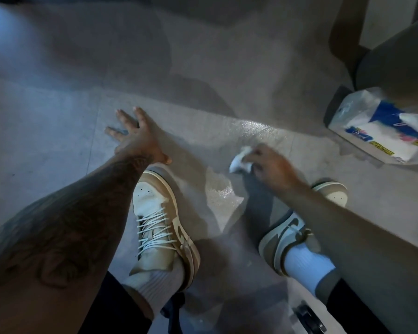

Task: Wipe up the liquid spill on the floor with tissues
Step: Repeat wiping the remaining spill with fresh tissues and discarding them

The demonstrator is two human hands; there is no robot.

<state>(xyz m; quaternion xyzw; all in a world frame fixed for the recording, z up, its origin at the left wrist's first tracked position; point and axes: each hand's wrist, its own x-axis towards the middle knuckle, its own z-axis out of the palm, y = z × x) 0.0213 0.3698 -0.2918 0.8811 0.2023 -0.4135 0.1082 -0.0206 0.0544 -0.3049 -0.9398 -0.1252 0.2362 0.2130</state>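
A wet, shiny patch of liquid [223, 189] glistens on the grey tiled floor between my two shoes, with another sheen [258, 127] farther ahead. My right hand [269, 166] is shut on a crumpled white tissue [239, 160], pressed low to the floor at the spill's far edge. My left hand [135, 135] is open, fingers spread, palm flat on the floor to the left of the spill. A tissue pack [381, 132] in clear and blue plastic lies on the floor at the right, with white tissue showing at its open end.
My tan and white sneakers [159, 220] [285, 235] stand on either side of the wet patch. A dark rounded bin or furniture base [393, 61] stands at the upper right behind the pack. A small black object [309, 319] lies at the bottom edge.
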